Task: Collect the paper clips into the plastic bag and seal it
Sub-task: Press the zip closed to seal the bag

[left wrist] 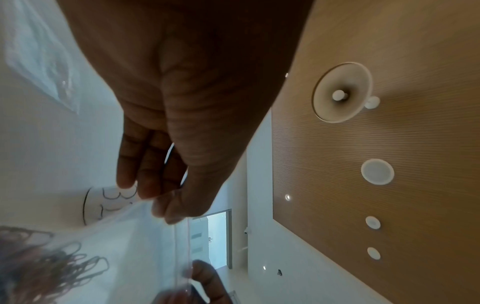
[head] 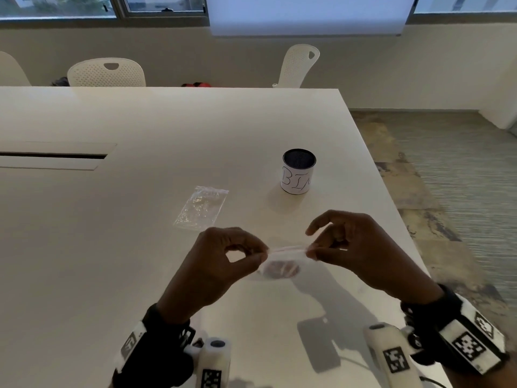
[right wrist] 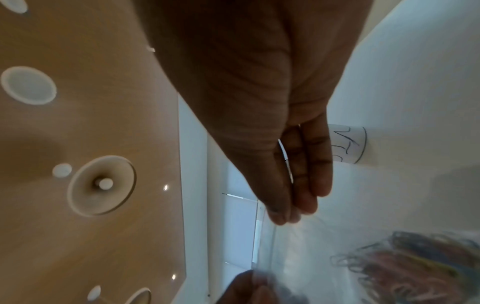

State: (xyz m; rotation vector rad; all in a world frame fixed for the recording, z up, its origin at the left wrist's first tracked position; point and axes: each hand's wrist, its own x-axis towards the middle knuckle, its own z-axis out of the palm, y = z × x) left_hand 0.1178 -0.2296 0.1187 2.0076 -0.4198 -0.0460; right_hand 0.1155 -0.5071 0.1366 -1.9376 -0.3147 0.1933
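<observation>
Both hands hold a small clear plastic bag (head: pixel 282 261) above the white table (head: pixel 140 219). My left hand (head: pixel 261 254) pinches the left end of the bag's top strip between thumb and fingers. The right hand (head: pixel 312 252) pinches the right end of that strip. A bunch of coloured paper clips (head: pixel 279 268) lies in the bag's bottom. In the left wrist view the clips (left wrist: pixel 46 265) show through the plastic below my left hand (left wrist: pixel 161 207). From the right wrist, the clips (right wrist: pixel 415 267) sit lower right of my right hand (right wrist: pixel 285 218).
A second clear bag (head: pixel 201 208) with small shiny contents lies flat on the table, left of and beyond the hands. A dark cup with a white hand-lettered label (head: pixel 298 172) stands further back right. The table's right edge (head: pixel 391 197) drops to the floor. Chairs (head: pixel 106 72) stand behind.
</observation>
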